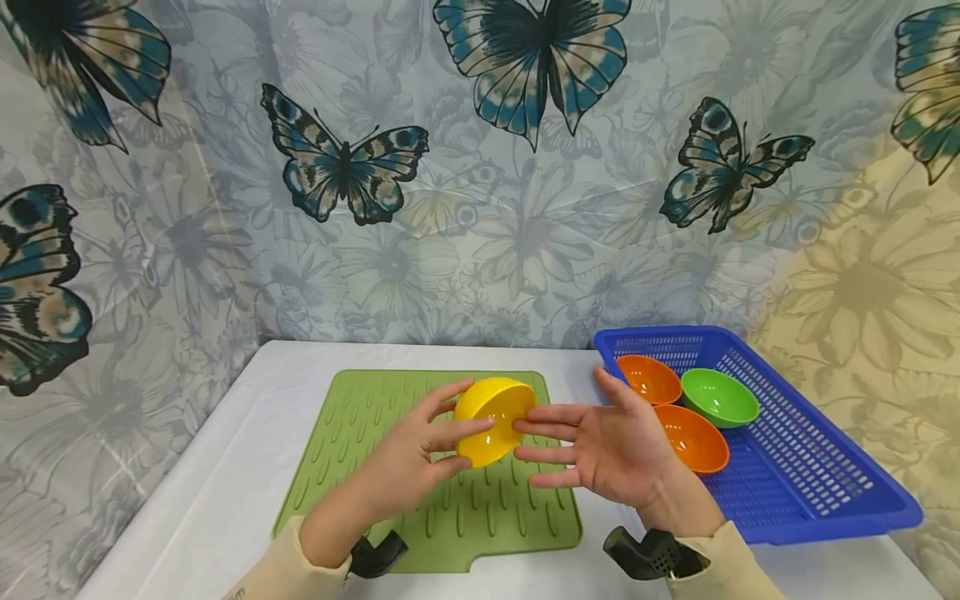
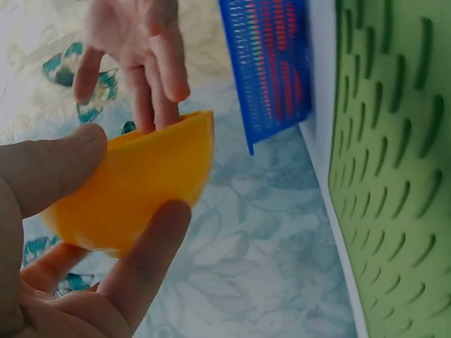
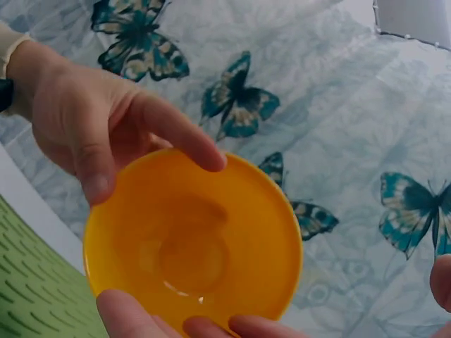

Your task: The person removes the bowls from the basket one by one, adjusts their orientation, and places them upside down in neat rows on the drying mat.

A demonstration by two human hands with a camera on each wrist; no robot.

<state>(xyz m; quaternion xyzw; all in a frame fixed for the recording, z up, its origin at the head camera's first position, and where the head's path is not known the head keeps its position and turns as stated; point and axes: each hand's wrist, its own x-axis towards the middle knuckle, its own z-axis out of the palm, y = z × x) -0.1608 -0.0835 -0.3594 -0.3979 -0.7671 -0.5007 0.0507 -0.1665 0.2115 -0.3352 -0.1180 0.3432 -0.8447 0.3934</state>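
A yellow bowl (image 1: 508,408) is held above the green mat, tilted so its inside faces right. My left hand (image 1: 405,467) grips it from the left, with thumb and fingers spread around its rim and outer wall. From the other side comes my right hand (image 1: 618,454), palm showing and fingers extended, the fingertips at the bowl's near rim. In the right wrist view, those fingertips overlap the lower edge of the bowl (image 3: 190,246); whether they press on it is hard to tell. The left wrist view shows the smooth outside of the bowl (image 2: 148,183).
A green ridged mat (image 1: 330,442) lies on the white-covered table (image 1: 217,467). To the right stands a blue perforated basket (image 1: 813,475) holding two orange bowls (image 1: 652,379) and a green bowl (image 1: 720,398). Butterfly-patterned cloth (image 1: 517,250) hangs behind.
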